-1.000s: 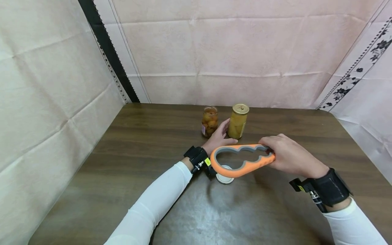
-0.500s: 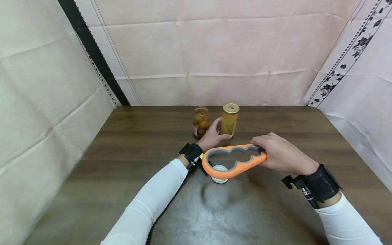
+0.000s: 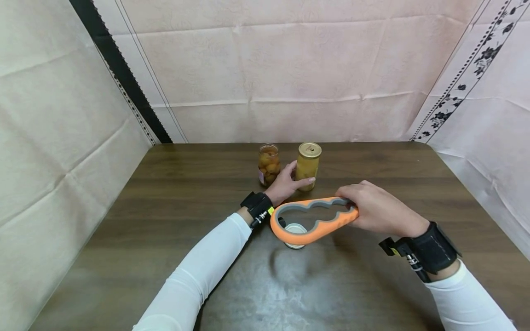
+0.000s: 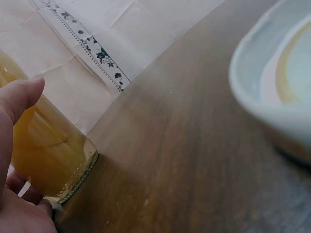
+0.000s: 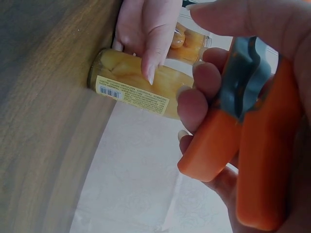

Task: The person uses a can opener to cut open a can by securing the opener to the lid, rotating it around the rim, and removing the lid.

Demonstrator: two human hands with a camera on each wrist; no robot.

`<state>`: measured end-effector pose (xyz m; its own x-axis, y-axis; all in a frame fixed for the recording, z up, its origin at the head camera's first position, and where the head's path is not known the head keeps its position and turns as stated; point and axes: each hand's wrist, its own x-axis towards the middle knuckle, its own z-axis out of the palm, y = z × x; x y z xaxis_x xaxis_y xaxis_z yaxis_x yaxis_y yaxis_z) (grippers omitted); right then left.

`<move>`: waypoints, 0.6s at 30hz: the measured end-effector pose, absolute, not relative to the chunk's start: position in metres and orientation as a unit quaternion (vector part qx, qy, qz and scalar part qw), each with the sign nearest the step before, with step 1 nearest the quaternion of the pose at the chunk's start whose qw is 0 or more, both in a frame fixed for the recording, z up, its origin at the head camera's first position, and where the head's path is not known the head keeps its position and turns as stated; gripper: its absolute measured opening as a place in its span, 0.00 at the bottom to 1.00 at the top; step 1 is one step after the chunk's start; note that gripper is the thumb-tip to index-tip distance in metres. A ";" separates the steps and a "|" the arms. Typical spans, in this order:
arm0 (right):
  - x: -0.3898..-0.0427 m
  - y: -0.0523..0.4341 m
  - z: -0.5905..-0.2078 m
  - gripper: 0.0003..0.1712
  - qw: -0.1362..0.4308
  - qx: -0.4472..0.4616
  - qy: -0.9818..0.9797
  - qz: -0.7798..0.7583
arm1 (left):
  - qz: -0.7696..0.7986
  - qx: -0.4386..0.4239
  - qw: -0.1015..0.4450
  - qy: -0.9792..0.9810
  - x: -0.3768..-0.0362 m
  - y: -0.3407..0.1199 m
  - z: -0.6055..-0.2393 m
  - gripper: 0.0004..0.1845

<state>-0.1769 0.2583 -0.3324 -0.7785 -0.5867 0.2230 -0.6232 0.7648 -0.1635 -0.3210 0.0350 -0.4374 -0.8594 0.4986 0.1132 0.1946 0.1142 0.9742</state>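
The orange jar opener (image 3: 313, 221) is the biggest thing I have in hand: my right hand (image 3: 378, 208) is curled tight round its narrow end, fingers and thumb clamped on the orange-and-grey grip, and it hangs level above the table (image 3: 372, 285), its wide loop over the loose white lid (image 3: 295, 229) that lies flat on the wood. Past it stands the capped jar (image 3: 307, 166), yellow contents and a gold cap on top, upright near the far edge of the table; my left hand (image 3: 285, 185) has its fingers and thumb wrapped round the lower part of the glass, which the right wrist view shows plainly with the barcode label under my fingertip. Just beside it, to the left, stands the smaller open jar (image 3: 268, 164) of round fruit, no lid on it and close against the back of my left hand, though I cannot tell whether they touch. I judge that I am steadying the capped jar before bringing the opener to it. The next move, as I see it, calls for carrying the opener forward over the gold cap, picking the loop that fits it, setting it down level, and keeping my left hand firm on the glass so it does not turn.
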 end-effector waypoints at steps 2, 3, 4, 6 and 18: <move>-0.177 0.258 -0.332 0.15 0.079 0.323 -0.936 0.113 | 0.618 0.238 0.122 0.739 -0.321 0.035 -0.438 0.36; -0.177 0.258 -0.333 0.15 0.078 0.323 -0.936 0.113 | 0.618 0.238 0.122 0.739 -0.322 0.035 -0.439 0.35; -0.177 0.258 -0.333 0.15 0.077 0.323 -0.936 0.113 | 0.618 0.236 0.122 0.740 -0.321 0.035 -0.439 0.35; -0.176 0.258 -0.332 0.15 0.074 0.324 -0.937 0.113 | 0.623 0.238 0.124 0.735 -0.321 0.034 -0.440 0.35; -0.175 0.257 -0.333 0.16 0.079 0.328 -0.935 0.114 | 0.613 0.255 0.145 0.733 -0.320 0.030 -0.441 0.36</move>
